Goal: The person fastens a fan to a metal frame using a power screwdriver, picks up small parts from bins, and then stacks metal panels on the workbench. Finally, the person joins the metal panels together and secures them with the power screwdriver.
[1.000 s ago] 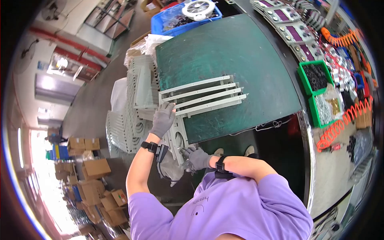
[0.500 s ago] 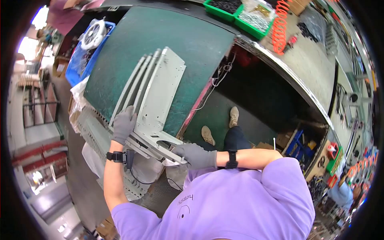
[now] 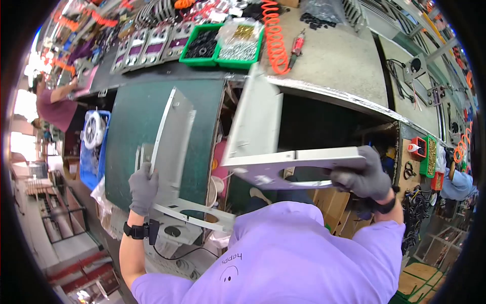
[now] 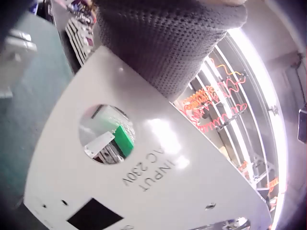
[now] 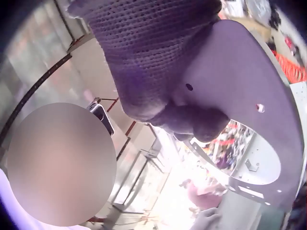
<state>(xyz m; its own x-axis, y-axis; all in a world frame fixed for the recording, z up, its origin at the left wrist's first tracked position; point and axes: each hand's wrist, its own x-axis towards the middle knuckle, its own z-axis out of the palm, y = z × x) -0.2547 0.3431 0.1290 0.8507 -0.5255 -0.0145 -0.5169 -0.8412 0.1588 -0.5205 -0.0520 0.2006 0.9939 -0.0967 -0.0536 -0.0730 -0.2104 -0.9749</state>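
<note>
My gloved right hand (image 3: pixel 364 175) grips the end of a bent sheet-metal panel (image 3: pixel 255 121), held raised in front of my body. In the right wrist view the fingers curl round the edge of this panel (image 5: pixel 268 105), beside its large oval cut-out. At the left, my gloved left hand (image 3: pixel 143 188) holds the edge of another bent metal panel (image 3: pixel 174 144), which stands over the green table (image 3: pixel 134 109). The left wrist view shows a panel face (image 4: pixel 62 124) printed "INPUT AC 230V", with a round hole, below the glove (image 4: pixel 163 48); the fingertips are hidden there.
More metal panels (image 3: pixel 174 233) are stacked beside the table at the lower left. A blue bin (image 3: pixel 93 164) stands left of the table. Green trays (image 3: pixel 238 63) of small parts and a coiled orange hose (image 3: pixel 273 45) lie on the far bench. Another person (image 3: pixel 55 106) works at the far left.
The panels were together at the table edge. My right hand has lifted one away to the right, while my left hand stays at the others. The head view has turned rightward.
</note>
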